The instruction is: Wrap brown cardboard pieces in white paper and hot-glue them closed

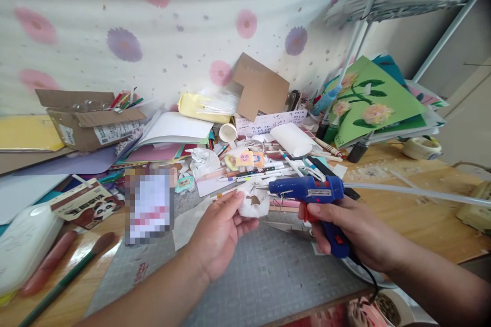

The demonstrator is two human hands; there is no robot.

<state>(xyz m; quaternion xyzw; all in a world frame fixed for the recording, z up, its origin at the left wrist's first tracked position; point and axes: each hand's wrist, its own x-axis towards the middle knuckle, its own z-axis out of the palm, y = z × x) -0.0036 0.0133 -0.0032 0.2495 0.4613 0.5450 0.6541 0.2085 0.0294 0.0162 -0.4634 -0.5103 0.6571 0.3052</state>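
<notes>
My right hand (pixel 341 232) is closed round the handle of a blue hot glue gun (pixel 307 189), a finger at its red trigger. A clear glue stick (pixel 406 193) runs out of the gun's back end to the right. Pinched between thumb and fingers of my left hand (pixel 218 230) is a small white fluffy piece (pixel 261 205) with a ragged hole in it. The gun's nozzle points left at the upper edge of this piece; whether they touch I cannot tell. Both hands are above a grey cutting mat (pixel 245 276).
Pens, paper scraps and a white roll (pixel 291 139) crowd the mat's far side. A cardboard box (pixel 92 117) stands back left. At left lies a brush (pixel 69 276); at right, green painted paper (pixel 364 97) leans by bottles. A black cord (pixel 370 276) hangs from the gun.
</notes>
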